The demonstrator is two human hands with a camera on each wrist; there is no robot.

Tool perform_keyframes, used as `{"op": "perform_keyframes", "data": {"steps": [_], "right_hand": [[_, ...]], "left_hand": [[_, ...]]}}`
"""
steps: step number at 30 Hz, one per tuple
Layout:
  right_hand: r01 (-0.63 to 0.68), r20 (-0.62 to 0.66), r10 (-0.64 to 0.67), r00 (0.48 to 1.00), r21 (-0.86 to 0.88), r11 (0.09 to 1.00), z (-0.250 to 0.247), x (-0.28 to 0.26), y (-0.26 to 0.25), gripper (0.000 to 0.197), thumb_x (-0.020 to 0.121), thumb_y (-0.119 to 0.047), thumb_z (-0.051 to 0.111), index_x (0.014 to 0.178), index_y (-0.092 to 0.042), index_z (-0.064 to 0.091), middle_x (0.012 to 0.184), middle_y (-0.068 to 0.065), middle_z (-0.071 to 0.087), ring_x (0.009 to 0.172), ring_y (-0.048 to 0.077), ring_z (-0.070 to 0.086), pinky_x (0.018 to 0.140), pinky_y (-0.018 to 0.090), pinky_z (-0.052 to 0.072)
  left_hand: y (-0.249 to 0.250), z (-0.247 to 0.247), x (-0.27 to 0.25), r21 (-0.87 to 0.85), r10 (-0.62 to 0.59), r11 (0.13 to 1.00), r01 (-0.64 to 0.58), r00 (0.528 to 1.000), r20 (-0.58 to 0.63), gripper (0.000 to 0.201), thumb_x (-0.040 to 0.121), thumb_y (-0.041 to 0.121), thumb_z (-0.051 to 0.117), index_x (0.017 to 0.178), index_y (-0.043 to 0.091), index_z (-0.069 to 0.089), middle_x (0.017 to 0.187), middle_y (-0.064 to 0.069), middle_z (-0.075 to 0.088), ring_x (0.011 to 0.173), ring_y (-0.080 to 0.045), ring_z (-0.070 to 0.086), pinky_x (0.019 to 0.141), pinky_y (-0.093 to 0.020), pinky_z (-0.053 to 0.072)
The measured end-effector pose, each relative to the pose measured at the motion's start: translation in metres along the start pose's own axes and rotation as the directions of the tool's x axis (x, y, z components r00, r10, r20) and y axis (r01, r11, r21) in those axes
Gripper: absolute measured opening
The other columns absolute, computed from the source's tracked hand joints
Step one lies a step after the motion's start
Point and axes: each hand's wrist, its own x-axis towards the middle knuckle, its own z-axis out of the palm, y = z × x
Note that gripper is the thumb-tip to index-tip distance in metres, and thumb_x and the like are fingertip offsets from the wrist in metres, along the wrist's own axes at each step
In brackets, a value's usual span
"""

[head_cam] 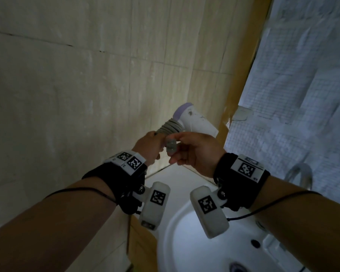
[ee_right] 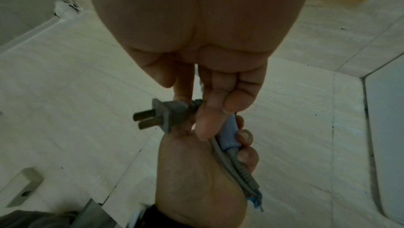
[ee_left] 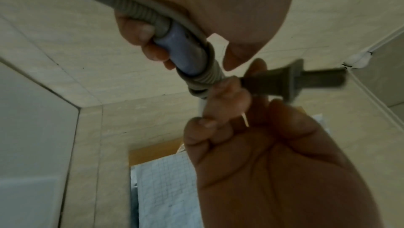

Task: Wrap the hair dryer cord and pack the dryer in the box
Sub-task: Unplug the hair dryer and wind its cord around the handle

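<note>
A white hair dryer (head_cam: pixel 194 119) with a lilac rear cap is held up in front of the tiled wall. Its grey cord (head_cam: pixel 170 126) is coiled in several turns round the handle. My left hand (head_cam: pixel 151 144) grips the lilac handle (ee_left: pixel 186 52) below the coils, fingers curled round it. My right hand (head_cam: pixel 192 150) pinches the grey two-pin plug (head_cam: pixel 171 147) (ee_right: pixel 166 116) at the cord's end, right beside the left hand. The plug's flat pins (ee_left: pixel 321 78) stick out sideways. No box is in view.
A white washbasin (head_cam: pixel 185 242) lies below my hands, with a chrome tap (head_cam: pixel 300 173) at its right. Beige wall tiles (head_cam: pixel 67 85) fill the left. A pale checked curtain (head_cam: pixel 302 85) hangs at the right behind a wooden frame (head_cam: pixel 241 75).
</note>
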Motion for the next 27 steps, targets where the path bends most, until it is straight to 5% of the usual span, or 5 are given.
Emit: {"op": "perform_keyframes", "data": {"steps": [7,12,17,23,27], "right_hand": [[0.027,-0.001,-0.027,1.000,-0.120,0.992,-0.004,0.001,0.005,0.033,0.089,0.007,0.041,0.094,-0.017,0.063,0.068,0.002,0.065,0.052,0.008,0.062,0.057,0.022,0.043],[0.064,0.001,-0.065,0.998,-0.215,0.975,-0.003,0.002,0.005,0.028,0.094,-0.002,0.041,0.095,-0.023,0.060,0.059,-0.005,0.067,0.049,0.001,0.062,0.057,0.019,0.041],[0.021,-0.028,-0.030,0.999,-0.273,0.962,-0.002,0.002,0.007,0.031,0.091,0.005,0.037,0.106,-0.013,0.058,0.054,-0.005,0.066,0.044,0.001,0.057,0.056,0.019,0.040],[-0.002,-0.090,-0.019,0.996,-0.233,0.972,0.000,0.006,0.012,0.024,0.078,0.012,0.038,0.085,-0.009,0.047,0.065,0.013,0.064,0.050,0.019,0.060,0.051,0.026,0.040],[-0.024,-0.125,-0.003,0.992,-0.213,0.977,-0.001,0.010,0.018,0.029,0.071,0.015,0.036,0.080,-0.011,0.042,0.063,0.015,0.062,0.047,0.020,0.057,0.049,0.026,0.040]], "left_hand": [[-0.001,0.004,-0.015,0.069,0.170,0.980,-0.188,0.962,0.213,0.060,0.048,0.013,0.042,0.105,0.001,0.056,0.078,-0.014,0.050,0.067,-0.023,0.042,0.062,-0.035,0.034],[-0.003,0.008,-0.024,-0.166,0.217,0.971,-0.174,0.930,0.295,0.045,0.071,0.005,0.047,0.090,0.044,0.061,0.065,0.001,0.051,0.055,-0.007,0.041,0.046,-0.017,0.035],[-0.005,0.014,-0.026,-0.202,0.126,0.977,-0.073,0.956,0.266,0.032,0.068,0.024,0.050,0.098,0.016,0.060,0.077,-0.014,0.050,0.065,-0.017,0.045,0.053,-0.024,0.033],[-0.018,0.021,-0.019,-0.196,0.092,0.978,-0.069,0.990,0.107,0.047,0.092,0.040,0.042,0.049,0.021,0.049,0.035,0.006,0.050,0.035,-0.006,0.043,0.053,-0.028,0.034],[-0.021,0.023,-0.016,-0.227,0.098,0.971,-0.078,0.992,0.077,0.027,0.095,0.024,0.038,0.081,0.013,0.058,0.051,0.002,0.052,0.039,-0.003,0.050,0.050,-0.019,0.041]]}}
